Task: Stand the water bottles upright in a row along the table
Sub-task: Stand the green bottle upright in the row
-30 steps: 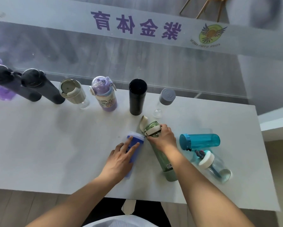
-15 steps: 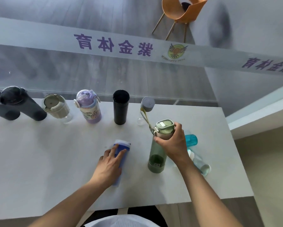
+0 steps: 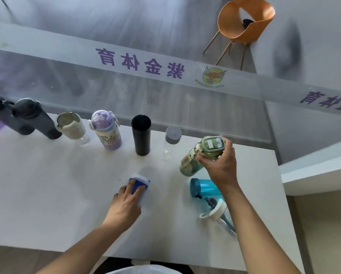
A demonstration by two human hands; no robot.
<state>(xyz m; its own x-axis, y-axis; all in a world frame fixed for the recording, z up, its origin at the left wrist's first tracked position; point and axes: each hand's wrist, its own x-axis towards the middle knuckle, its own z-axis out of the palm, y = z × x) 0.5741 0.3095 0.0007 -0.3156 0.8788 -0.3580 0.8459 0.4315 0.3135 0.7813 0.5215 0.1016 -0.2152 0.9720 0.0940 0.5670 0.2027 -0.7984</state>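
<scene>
My right hand (image 3: 221,165) grips the lid end of a green bottle (image 3: 197,157), held upright just off the table at the right end of the row. Along the white table's (image 3: 47,204) far edge stand several bottles: two dark grey ones (image 3: 33,119), a beige-lidded clear one (image 3: 71,125), a purple one (image 3: 106,129), a black flask (image 3: 141,134) and a small clear grey-capped one (image 3: 171,139). My left hand (image 3: 126,204) rests on a blue bottle (image 3: 141,184) lying on its side. A teal bottle (image 3: 203,187) and a clear white-lidded one (image 3: 219,212) lie beside my right forearm.
A glass partition (image 3: 185,107) with purple lettering runs just behind the table's far edge. An orange chair (image 3: 244,22) stands beyond it. The table's right edge (image 3: 284,204) drops to the floor close to the lying bottles.
My right hand raised the green bottle from lying to upright and carried it back and right toward the row. My left hand stayed on the blue bottle.
</scene>
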